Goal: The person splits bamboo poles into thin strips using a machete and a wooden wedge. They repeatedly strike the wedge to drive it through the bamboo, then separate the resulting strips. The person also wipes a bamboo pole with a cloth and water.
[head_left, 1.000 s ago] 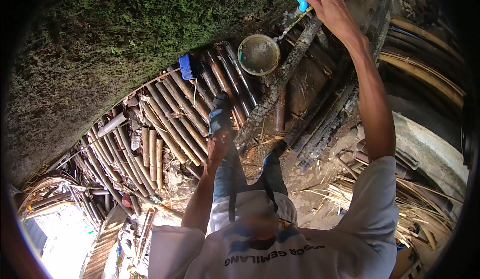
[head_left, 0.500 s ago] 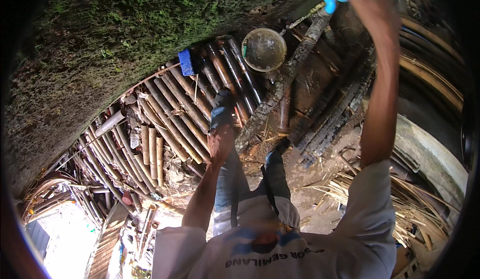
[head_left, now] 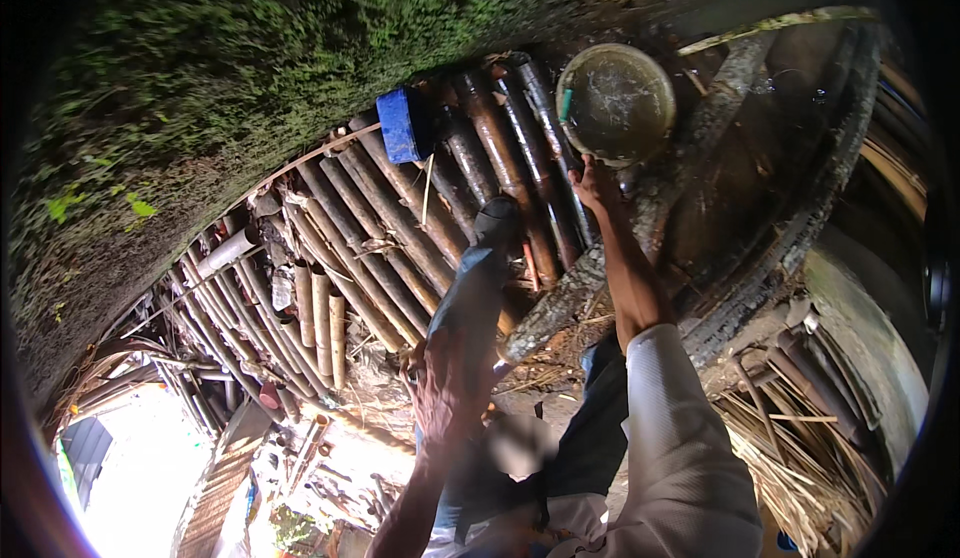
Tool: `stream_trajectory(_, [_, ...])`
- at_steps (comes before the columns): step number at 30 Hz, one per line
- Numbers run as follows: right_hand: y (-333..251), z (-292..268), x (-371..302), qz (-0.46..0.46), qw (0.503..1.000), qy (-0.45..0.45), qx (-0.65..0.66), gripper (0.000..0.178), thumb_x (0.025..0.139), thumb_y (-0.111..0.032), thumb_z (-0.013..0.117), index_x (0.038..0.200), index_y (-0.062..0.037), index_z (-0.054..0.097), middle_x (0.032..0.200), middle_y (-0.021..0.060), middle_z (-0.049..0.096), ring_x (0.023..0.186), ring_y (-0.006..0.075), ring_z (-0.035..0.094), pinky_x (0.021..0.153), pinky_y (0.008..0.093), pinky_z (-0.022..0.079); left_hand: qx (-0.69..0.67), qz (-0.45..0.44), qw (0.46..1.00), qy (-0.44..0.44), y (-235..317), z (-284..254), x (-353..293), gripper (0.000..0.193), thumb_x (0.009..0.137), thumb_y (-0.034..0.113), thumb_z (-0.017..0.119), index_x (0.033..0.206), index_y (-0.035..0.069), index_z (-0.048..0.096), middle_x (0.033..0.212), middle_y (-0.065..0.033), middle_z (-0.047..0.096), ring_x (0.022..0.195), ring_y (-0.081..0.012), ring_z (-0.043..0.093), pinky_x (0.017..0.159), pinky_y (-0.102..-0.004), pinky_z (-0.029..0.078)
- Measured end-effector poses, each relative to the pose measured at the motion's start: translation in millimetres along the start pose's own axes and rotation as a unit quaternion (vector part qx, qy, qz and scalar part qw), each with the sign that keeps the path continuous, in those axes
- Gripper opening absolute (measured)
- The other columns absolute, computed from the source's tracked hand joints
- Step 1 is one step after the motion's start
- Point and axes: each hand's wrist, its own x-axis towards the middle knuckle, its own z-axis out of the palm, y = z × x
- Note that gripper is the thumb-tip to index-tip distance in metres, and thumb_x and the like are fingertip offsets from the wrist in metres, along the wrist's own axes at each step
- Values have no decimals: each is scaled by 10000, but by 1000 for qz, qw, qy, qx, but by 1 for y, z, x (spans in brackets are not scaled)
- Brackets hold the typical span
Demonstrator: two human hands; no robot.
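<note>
A round basin with murky water in it stands at the far right of the bamboo. Something green shows at its left rim. My right hand reaches to the near rim of the basin, its fingers slightly apart; whether they touch it I cannot tell. My left hand, somewhat blurred, lies over my bent leg near the knee, and I make out nothing in it.
Bamboo poles lie side by side, wet near the basin. A blue container rests against the mossy wall. A rough log slants past the basin. Split bamboo strips are heaped at the lower right.
My right hand has come down from the blue pipe to the basin's near rim. The view has shifted, and the pipe is out of sight. My left hand stays at my leg.
</note>
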Motion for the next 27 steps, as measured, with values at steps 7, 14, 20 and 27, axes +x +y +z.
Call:
stream_trajectory(7, [1,-7,4,-14,994,84,73,265,875,-345,649,994,-110,622,883,152,665,806,373,661,718,488,532,-24,-19,999,-14,-8,0,9,592,829,284,728,1355,104,525,1347,-178,494,1260,-390,457,1024,-555,366])
stream_trajectory(14, [-4,-151,74,-19,996,-15,91,298,853,-330,676,824,-35,648,808,172,675,792,354,677,693,439,514,-16,19,999,-46,-2,-9,14,587,883,437,652,1357,110,536,1299,-231,559,1191,-387,567,1094,-585,270])
stream_trajectory(20, [38,-159,81,-21,989,79,121,317,934,-311,653,947,5,638,822,65,637,877,203,634,809,369,496,-18,27,999,-41,-7,-7,31,629,909,494,616,1395,111,506,1366,-223,517,1207,-389,563,1121,-596,229])
stream_trajectory(27, [13,-301,5,169,924,-95,330,248,964,-340,642,888,-113,577,725,-49,515,650,84,507,605,268,430,-56,45,994,-78,11,-9,38,617,912,534,563,1383,136,537,1420,-176,497,1370,-361,400,1147,-584,195])
